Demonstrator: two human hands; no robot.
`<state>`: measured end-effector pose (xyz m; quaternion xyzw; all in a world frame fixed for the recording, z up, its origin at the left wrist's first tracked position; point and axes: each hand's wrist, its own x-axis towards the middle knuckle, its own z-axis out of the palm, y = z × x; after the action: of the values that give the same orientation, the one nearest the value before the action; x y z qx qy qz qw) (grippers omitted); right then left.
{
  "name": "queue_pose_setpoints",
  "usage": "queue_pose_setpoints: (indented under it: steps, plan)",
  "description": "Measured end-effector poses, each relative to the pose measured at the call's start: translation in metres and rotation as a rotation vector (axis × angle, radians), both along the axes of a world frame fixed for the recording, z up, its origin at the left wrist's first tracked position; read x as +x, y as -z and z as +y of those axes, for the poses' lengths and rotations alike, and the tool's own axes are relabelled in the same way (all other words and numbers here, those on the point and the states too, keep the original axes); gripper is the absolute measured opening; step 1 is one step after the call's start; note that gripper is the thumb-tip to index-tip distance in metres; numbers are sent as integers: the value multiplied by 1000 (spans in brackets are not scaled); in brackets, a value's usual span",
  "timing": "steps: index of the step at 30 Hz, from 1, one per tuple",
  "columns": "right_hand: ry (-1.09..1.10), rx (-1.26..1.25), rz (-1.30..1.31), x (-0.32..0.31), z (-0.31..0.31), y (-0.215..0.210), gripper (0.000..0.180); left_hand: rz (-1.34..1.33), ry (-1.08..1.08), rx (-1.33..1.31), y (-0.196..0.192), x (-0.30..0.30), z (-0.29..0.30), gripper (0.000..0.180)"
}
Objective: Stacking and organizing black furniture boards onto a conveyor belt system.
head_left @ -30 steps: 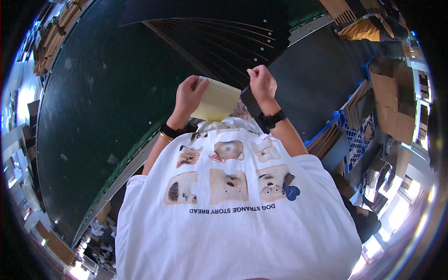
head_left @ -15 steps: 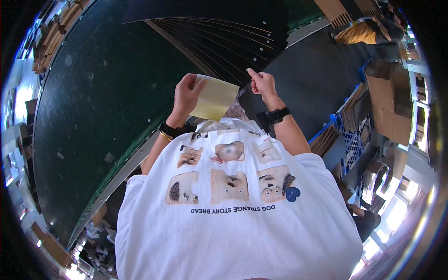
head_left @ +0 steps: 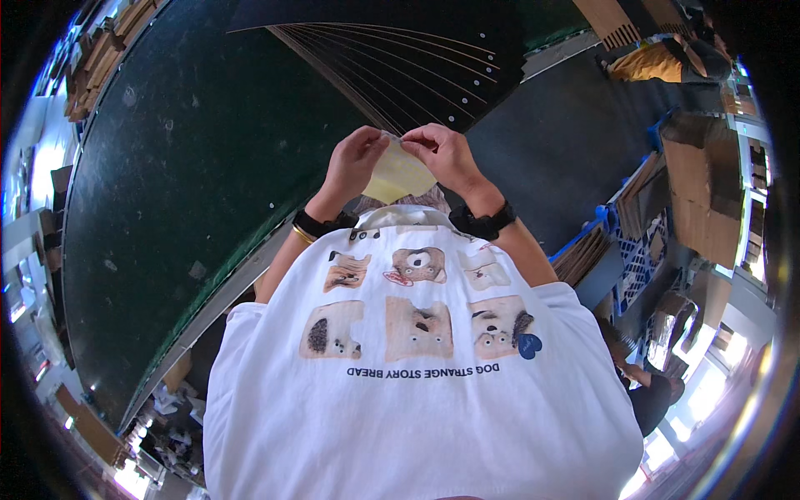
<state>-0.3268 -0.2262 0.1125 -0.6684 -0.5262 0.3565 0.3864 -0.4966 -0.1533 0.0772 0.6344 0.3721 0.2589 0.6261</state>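
Left hand: rising from the lower edge with wrist bent inward, the hand (head_left: pixel 350 167) is pinching the upper edge of a pale yellow sheet (head_left: pixel 400 177) between thumb and curled fingers; the grip is closing fully on it.
Right hand: mirroring that pose, the hand (head_left: pixel 450 158) is pressing thumb against fingertips at the same edge, just beside the left fingertips; it too is gripping the sheet.
Yellow sheet: hanging between both hands, near the shirt (head_left: pixel 417 417); the fanned black boards (head_left: pixel 400 67) are lying beyond it on the green table (head_left: pixel 192 167).
Blue lattice: standing at right, crate or pallet unclear; brown cardboard pieces (head_left: pixel 583 257) are leaning beside the lattice (head_left: pixel 640 271).
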Motion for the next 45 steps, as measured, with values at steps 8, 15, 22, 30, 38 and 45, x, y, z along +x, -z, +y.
queue_pose_setpoints:
  steps: [8,15,22,30,38,45]
  plan:
    - [34,21,-64,-4,-11,11,13,150,49,26,5,4,-6,19]
    - [133,-9,-81,13,-10,33,15,279,53,15,13,7,-4,21]
    - [168,43,-799,38,1,59,12,268,-10,2,20,3,-4,25]
    - [163,68,-754,39,-15,50,15,272,-36,26,20,1,-3,25]
    - [23,-13,-957,20,-32,43,33,241,-14,17,18,-3,0,21]
    - [100,178,-668,13,-22,31,20,40,46,-29,20,-1,-2,17]
